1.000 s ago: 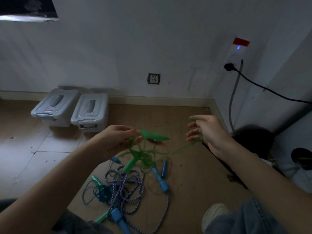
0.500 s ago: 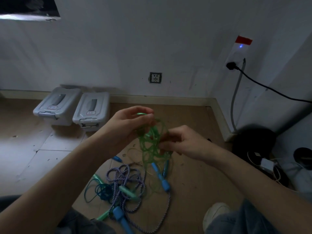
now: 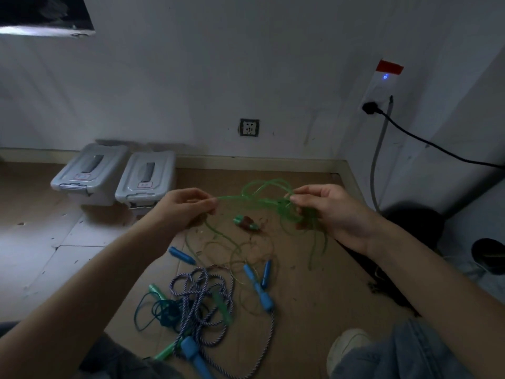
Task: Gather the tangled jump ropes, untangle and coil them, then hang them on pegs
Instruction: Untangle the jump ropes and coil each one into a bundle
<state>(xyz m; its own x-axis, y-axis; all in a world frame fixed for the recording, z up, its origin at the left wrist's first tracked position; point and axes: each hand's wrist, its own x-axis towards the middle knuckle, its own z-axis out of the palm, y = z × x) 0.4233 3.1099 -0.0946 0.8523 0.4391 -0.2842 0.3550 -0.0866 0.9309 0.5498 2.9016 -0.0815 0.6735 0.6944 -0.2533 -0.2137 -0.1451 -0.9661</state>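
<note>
Hands pulled apart; left hand and right hand each pinch green rope, stretched between both grips.

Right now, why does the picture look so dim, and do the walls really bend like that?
Head view: dim room, the only bright patch on the floor at left; the wall and skirting bow from the wide lens, not in reality. The green rope between the left hand and right hand is slightly blurred and murky.
</note>
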